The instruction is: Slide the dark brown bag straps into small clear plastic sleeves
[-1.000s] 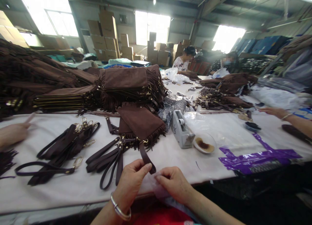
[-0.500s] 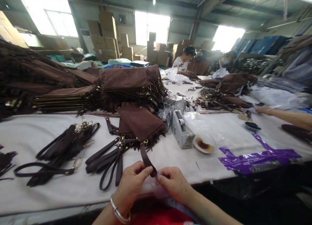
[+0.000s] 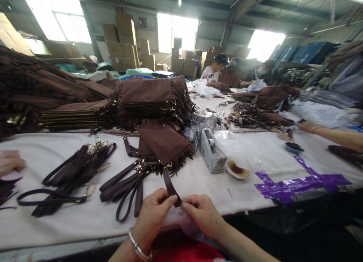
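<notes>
the brown strap (image 3: 171, 186) hangs off a small brown fringed bag (image 3: 163, 143) that lies on the white table (image 3: 42, 156), and its loose end reaches the near edge. the left hand (image 3: 152, 215) pinches that end between thumb and fingers. a silver bracelet (image 3: 138, 248) sits on its wrist. the right hand (image 3: 202, 213) is closed too, pinching a thin clear plastic piece (image 3: 185, 222) right beside the strap end, touching it. more loose straps (image 3: 76, 175) lie to the left on the table. a big pile of brown bags (image 3: 143, 97) stands behind. a grey tape holder (image 3: 211, 152) and a little dish (image 3: 238, 167) sit to the right, near purple plastic (image 3: 297, 184). another person's hand (image 3: 10, 163) shows at the far left, and another arm (image 3: 331, 135) reaches in on the right.
</notes>
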`<state>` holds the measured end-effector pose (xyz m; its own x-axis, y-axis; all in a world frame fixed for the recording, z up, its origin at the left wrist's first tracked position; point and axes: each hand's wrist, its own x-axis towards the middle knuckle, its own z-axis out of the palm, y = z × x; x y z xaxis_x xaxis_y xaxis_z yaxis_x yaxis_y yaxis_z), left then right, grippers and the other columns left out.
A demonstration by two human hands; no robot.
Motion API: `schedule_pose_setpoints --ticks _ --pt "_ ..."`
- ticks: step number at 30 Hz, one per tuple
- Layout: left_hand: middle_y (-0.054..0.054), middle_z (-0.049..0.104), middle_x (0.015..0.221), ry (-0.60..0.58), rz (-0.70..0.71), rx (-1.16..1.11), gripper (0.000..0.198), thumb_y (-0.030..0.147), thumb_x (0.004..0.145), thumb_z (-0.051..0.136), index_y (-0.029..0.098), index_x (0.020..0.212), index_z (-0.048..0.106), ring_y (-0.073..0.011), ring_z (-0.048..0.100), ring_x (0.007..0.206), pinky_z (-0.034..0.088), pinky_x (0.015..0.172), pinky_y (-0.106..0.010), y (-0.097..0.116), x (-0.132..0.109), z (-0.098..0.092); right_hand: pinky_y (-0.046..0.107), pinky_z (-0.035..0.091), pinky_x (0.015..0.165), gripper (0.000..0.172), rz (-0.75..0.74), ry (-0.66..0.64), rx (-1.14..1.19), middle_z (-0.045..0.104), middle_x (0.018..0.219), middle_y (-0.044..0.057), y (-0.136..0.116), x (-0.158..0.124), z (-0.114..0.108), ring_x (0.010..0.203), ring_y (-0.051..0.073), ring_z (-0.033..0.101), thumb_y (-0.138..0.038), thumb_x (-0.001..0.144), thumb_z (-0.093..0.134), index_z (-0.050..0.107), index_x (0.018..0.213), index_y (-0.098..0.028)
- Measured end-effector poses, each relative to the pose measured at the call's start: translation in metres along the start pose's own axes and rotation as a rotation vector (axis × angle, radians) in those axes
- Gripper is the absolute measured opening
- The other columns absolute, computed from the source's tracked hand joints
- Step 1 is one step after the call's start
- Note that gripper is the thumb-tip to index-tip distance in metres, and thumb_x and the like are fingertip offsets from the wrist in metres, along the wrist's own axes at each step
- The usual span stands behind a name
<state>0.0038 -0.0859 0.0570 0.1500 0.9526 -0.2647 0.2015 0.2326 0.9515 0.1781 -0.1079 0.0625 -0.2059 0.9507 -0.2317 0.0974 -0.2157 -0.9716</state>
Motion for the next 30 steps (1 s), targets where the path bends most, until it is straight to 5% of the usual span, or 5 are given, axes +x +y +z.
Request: schedule_pose_setpoints --ticks 7,17,25,30 --pt "0.001 0.065 0.065 0.103 -0.039 -0.021 0.021 0.04 0.072 0.067 0.019 0.07 0.069 -0.0149 0.053 0.063 0.038 0.059 -0.024 0.006 -0.004 0.009 0.025 0.041 0.064 0.018 -0.024 -0.031 0.134 0.067 0.074 0.004 0.003 -0.001 0.001 0.067 0.014 0.054 -0.024 0.075 0.062 0.073 0.082 -0.012" --pt "0.003 0.056 0.058 0.103 -0.086 -0.187 0.026 0.042 0.064 0.072 0.018 0.062 0.062 -0.0126 0.046 0.058 0.036 0.056 -0.024 0.004 -0.007 0.021 0.024 0.041 0.062 0.021 0.004 0.054 0.112 0.066 0.073 0.003 0.005 0.003 0.004 0.067 0.014 0.054 -0.028 0.072 0.067 0.07 0.083 -0.011" --pt "0.004 0.053 0.058 0.151 -0.023 -0.129 0.027 0.039 0.066 0.072 0.018 0.058 0.058 -0.0119 0.044 0.059 0.033 0.055 -0.023 0.004 -0.002 0.021 0.022 0.03 0.05 0.036 0.042 0.075 0.071 0.052 0.057 -0.002 0.008 0.005 0.002 0.055 0.009 0.039 -0.046 0.076 0.065 0.064 0.071 -0.01" --pt "0.005 0.05 0.058 0.058 -0.107 -0.251 0.029 0.04 0.065 0.073 0.017 0.061 0.056 -0.0103 0.041 0.057 0.032 0.053 -0.022 -0.003 -0.002 0.027 0.023 0.034 0.056 0.04 0.039 0.078 0.1 0.055 0.062 0.0 0.006 0.007 0.004 0.059 0.011 0.043 -0.05 0.074 0.066 0.066 0.073 -0.01"
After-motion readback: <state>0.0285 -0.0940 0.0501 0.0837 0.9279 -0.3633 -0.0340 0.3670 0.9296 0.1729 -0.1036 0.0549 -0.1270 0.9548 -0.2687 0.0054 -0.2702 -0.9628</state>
